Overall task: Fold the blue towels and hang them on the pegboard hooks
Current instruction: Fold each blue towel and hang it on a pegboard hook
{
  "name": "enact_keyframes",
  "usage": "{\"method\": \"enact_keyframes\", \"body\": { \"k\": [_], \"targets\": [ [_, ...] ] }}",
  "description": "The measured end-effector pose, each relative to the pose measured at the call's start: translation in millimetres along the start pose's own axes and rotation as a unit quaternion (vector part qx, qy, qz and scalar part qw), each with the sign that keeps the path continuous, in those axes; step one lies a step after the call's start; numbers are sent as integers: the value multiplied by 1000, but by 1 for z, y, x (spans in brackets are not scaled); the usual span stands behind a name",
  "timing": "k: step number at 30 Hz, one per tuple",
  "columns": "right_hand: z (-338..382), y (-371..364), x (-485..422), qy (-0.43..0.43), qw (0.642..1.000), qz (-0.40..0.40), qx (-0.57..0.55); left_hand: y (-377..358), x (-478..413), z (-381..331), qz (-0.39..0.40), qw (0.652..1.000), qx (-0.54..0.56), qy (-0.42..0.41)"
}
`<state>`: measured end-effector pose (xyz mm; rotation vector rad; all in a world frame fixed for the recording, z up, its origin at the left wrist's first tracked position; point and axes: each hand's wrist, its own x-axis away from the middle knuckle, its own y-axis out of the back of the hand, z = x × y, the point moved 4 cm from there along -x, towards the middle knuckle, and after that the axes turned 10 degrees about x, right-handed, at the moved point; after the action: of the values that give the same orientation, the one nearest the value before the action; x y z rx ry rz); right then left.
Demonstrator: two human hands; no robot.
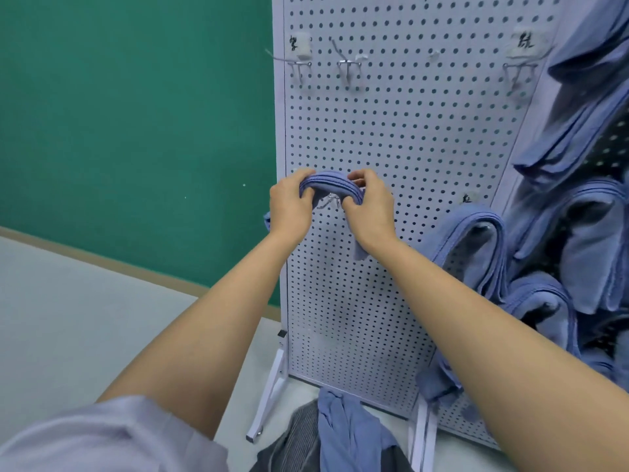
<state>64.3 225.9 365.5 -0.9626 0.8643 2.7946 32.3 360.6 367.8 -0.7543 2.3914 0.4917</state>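
We hold the folded blue towel (328, 186) arched just above a wire hook (331, 200) on the white pegboard (391, 131), left hand (289, 211) and right hand (370, 211) each curled round one end, hung towels (476, 240) nearby.

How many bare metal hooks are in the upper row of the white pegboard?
3 hooks: one at the left edge, one just right of it, one far right beside the hanging towels. Towels may hide more.
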Motion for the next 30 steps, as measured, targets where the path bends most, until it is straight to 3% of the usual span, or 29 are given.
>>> {"method": "enact_keyframes", "body": {
  "k": [14,22,30],
  "targets": [
    [-54,-39,15,-39,998,49,-14,-25,27,66,106,990,33,86],
    [-75,-25,75,-64,988,142,5,-11,82,84,139,972,3,192],
    [-196,-48,190,-155,944,283,67,-33,202,177,220,922,-19,319]
  ]
}}
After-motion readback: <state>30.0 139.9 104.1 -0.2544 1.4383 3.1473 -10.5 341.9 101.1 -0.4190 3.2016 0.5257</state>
